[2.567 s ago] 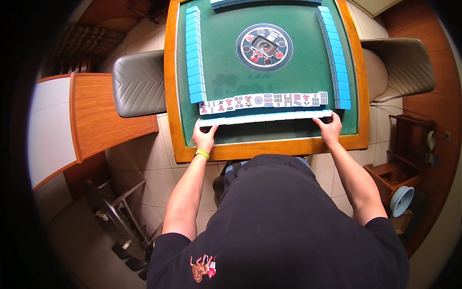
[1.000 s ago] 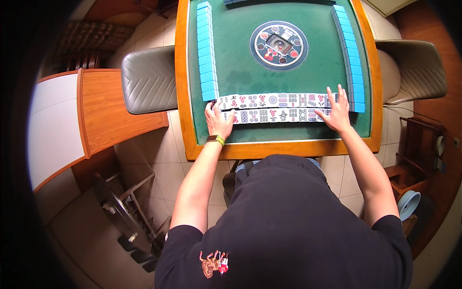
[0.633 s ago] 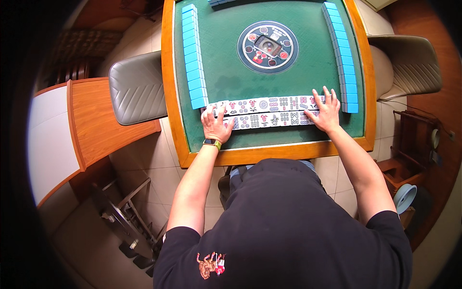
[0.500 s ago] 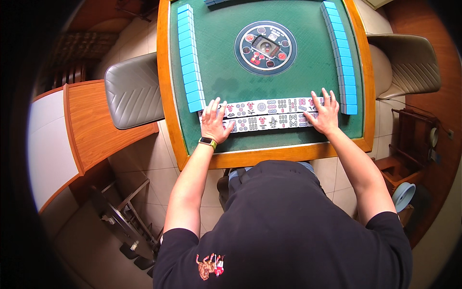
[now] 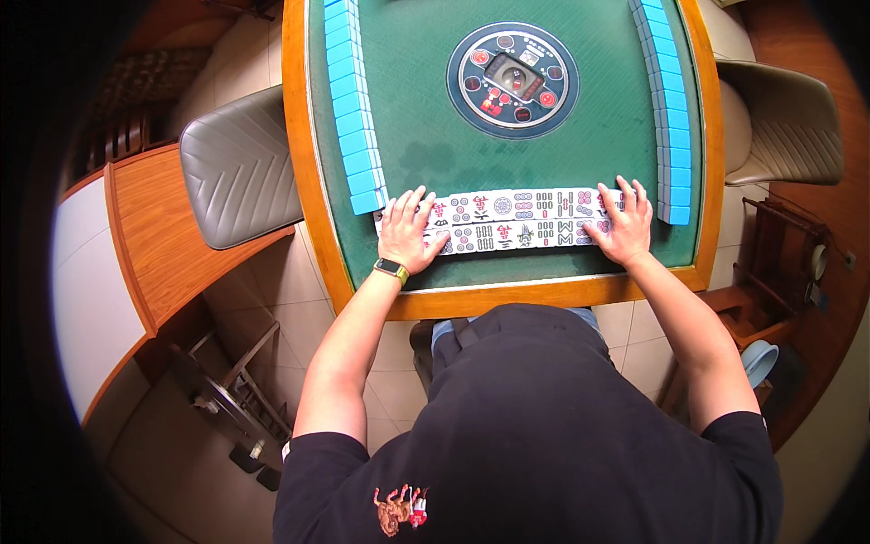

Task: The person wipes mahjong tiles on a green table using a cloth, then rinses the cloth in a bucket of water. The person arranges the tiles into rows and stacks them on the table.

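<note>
Two long rows of white mahjong tiles [image 5: 503, 207] lie face up, one right behind the other, along the near side of the green table top [image 5: 453, 168]. My left hand [image 5: 408, 234], a watch with a yellow-green band [image 5: 391, 267] on its wrist, rests over the left end of both rows. Its fingers point away from me and the thumb reaches along the near row. At the other end, my right hand [image 5: 625, 227] lies over the tiles with fingers spread. Both hands are open, and the tiles under them are partly hidden.
Blue-backed tile walls stand at the left [image 5: 349, 109] and right [image 5: 666, 109] of the table. A round dark control panel [image 5: 514, 118] sits mid-table. Grey chairs flank it at left [image 5: 237, 168] and right [image 5: 784, 127]. A wooden rim [image 5: 507, 297] borders the near edge.
The view has shifted, so the table shows slightly larger and its far tile wall has nearly left the picture. My hands stay at the two ends of the rows.
</note>
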A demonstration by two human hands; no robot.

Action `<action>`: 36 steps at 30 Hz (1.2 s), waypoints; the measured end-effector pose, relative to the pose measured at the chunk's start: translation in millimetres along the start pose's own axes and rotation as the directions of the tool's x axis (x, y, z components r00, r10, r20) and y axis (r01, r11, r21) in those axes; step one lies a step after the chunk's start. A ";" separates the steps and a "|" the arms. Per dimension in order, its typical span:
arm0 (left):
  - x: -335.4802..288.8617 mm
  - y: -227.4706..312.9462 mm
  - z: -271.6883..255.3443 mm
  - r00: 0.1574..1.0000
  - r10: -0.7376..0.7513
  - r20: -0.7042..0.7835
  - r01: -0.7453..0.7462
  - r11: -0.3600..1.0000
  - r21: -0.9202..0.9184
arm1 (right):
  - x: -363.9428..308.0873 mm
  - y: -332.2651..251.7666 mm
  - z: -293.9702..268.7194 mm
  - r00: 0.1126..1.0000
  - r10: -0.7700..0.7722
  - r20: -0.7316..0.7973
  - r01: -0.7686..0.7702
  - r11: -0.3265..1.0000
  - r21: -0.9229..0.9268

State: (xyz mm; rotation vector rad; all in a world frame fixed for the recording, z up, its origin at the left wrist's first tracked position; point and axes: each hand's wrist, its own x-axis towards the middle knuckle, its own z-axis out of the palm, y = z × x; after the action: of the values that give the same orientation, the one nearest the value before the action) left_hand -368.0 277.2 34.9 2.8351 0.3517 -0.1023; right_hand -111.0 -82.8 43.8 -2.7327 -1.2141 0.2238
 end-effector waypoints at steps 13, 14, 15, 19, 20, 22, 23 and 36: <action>-59.5 25.1 7.9 0.988 0.086 0.126 -0.079 0.995 -0.058 | -46.4 -1.9 -3.2 0.995 -0.085 0.058 0.083 0.996 0.039; -61.9 26.8 8.3 0.989 0.083 0.122 -0.076 0.995 -0.064 | -54.7 -4.7 -5.3 0.995 -0.076 0.061 0.074 0.996 0.045; -64.0 28.5 8.5 0.990 0.081 0.119 -0.073 0.995 -0.071 | -62.0 -6.6 -6.7 0.996 -0.067 0.065 0.064 0.997 0.051; -62.0 30.8 6.9 0.990 0.073 0.120 -0.067 0.996 -0.052 | -66.1 -12.1 -14.3 0.986 -0.010 0.169 0.002 0.999 0.047; -58.4 33.8 2.5 0.990 0.045 0.134 -0.035 0.996 -0.076 | -61.4 -16.7 -18.0 0.970 0.040 0.240 -0.057 0.996 0.064; -55.8 45.6 2.5 0.999 0.014 0.037 -0.010 0.994 -0.108 | -51.6 -31.3 -22.7 0.971 0.051 0.235 -0.093 0.981 0.170; -53.0 58.3 1.1 1.000 0.000 -0.002 0.000 0.991 -0.137 | -52.0 -41.2 -22.0 0.983 0.034 0.181 -0.084 0.957 0.276; -25.8 136.3 5.5 0.988 0.105 0.112 -0.099 0.993 -0.059 | -31.0 -108.4 -8.5 0.948 -0.218 0.232 0.172 0.964 0.205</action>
State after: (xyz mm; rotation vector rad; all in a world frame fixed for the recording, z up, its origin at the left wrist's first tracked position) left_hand -359.1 142.9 68.9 2.7738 0.1813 -0.2308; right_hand -208.3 -34.6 75.1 -2.4615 -1.4392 0.6425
